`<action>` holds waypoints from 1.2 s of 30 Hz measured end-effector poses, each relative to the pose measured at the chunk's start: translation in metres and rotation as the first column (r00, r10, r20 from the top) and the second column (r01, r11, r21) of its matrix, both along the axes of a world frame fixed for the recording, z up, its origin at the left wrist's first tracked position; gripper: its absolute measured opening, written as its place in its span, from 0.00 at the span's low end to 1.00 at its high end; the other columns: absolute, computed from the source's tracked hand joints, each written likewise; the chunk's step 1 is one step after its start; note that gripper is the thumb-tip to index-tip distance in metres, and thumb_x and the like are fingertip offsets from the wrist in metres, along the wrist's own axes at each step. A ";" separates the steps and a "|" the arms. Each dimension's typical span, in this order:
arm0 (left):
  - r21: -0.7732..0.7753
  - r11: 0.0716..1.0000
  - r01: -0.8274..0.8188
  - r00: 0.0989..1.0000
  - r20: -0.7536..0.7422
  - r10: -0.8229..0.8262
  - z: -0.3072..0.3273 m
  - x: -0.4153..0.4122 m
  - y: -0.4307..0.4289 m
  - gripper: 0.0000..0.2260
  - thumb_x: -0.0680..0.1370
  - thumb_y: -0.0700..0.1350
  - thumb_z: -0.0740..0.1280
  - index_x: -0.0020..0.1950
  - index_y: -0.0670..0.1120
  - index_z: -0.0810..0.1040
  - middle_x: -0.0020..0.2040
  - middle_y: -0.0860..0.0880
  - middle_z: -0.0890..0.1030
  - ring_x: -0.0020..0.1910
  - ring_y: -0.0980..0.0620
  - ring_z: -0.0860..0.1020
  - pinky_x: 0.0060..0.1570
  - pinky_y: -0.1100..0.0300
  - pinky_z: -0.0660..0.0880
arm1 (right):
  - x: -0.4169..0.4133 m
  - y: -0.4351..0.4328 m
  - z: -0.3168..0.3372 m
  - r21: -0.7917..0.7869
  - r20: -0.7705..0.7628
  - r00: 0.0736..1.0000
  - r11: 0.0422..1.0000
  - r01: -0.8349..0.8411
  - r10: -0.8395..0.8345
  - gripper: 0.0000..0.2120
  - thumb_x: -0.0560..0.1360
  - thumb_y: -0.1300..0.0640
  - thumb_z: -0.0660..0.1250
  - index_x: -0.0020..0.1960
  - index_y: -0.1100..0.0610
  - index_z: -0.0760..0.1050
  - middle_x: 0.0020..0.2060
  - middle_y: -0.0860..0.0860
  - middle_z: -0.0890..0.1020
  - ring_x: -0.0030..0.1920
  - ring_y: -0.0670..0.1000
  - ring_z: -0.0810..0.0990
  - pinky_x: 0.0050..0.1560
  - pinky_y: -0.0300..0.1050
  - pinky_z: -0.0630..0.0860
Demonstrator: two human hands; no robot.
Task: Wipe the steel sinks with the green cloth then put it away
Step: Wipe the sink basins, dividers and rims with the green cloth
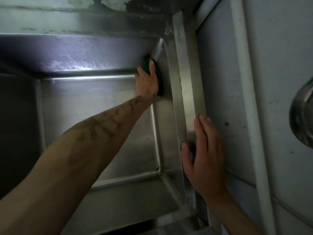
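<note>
A deep steel sink (pixel 94 106) fills the left and middle of the head view. My left hand (pixel 148 81) reaches into its far right corner and presses the green cloth (pixel 159 77) flat against the sink's right wall; most of the cloth is hidden under the hand. My right hand (pixel 203 150) rests with straight fingers on the sink's right rim (pixel 188 99), holding nothing.
A white wall with a raised white frame (pixel 245 99) runs along the right of the sink. A round metal object (pixel 303 116) juts in at the right edge. The steel backsplash (pixel 84 19) behind the sink is stained.
</note>
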State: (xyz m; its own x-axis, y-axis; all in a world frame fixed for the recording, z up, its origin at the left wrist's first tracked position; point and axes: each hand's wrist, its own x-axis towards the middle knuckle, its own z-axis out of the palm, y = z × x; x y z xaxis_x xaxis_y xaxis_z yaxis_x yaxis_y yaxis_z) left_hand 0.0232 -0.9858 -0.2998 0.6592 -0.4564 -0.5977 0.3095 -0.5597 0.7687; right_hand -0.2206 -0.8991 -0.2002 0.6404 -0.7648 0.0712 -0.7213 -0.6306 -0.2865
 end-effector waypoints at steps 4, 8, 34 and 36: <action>-0.153 0.988 -0.011 0.993 0.114 0.028 0.027 -0.004 0.011 0.21 0.86 0.63 0.58 0.59 0.45 0.74 0.55 0.44 0.81 0.53 0.45 0.81 0.57 0.42 0.80 | -0.001 0.000 -0.001 0.021 0.017 1.000 1.000 0.005 -0.005 0.31 0.82 0.52 0.64 0.80 0.65 0.62 0.80 0.58 0.64 0.82 0.55 0.60 0.81 0.52 0.62; -0.376 0.920 0.108 0.964 0.266 -0.004 0.080 0.009 0.031 0.13 0.88 0.51 0.60 0.55 0.42 0.77 0.42 0.52 0.77 0.37 0.62 0.76 0.38 0.62 0.76 | 0.000 0.000 0.000 0.043 0.049 0.999 0.999 0.008 -0.010 0.31 0.82 0.52 0.64 0.81 0.64 0.62 0.80 0.57 0.64 0.82 0.55 0.60 0.79 0.56 0.65; 0.421 0.558 0.715 -0.067 0.836 -0.545 0.109 0.042 -0.040 0.27 0.86 0.63 0.52 0.82 0.54 0.68 0.82 0.41 0.67 0.80 0.36 0.65 0.78 0.37 0.62 | -0.001 0.003 -0.003 0.028 0.067 0.997 0.999 0.027 -0.028 0.30 0.82 0.50 0.62 0.81 0.61 0.63 0.80 0.56 0.66 0.81 0.54 0.63 0.78 0.53 0.67; 0.363 0.571 0.736 -0.040 0.866 -0.499 0.108 0.030 -0.029 0.26 0.86 0.62 0.54 0.80 0.53 0.71 0.81 0.41 0.68 0.79 0.36 0.66 0.77 0.39 0.64 | 0.000 0.003 -0.005 0.028 0.078 0.997 0.999 0.023 -0.025 0.30 0.83 0.51 0.62 0.81 0.61 0.63 0.80 0.56 0.66 0.81 0.53 0.63 0.77 0.53 0.68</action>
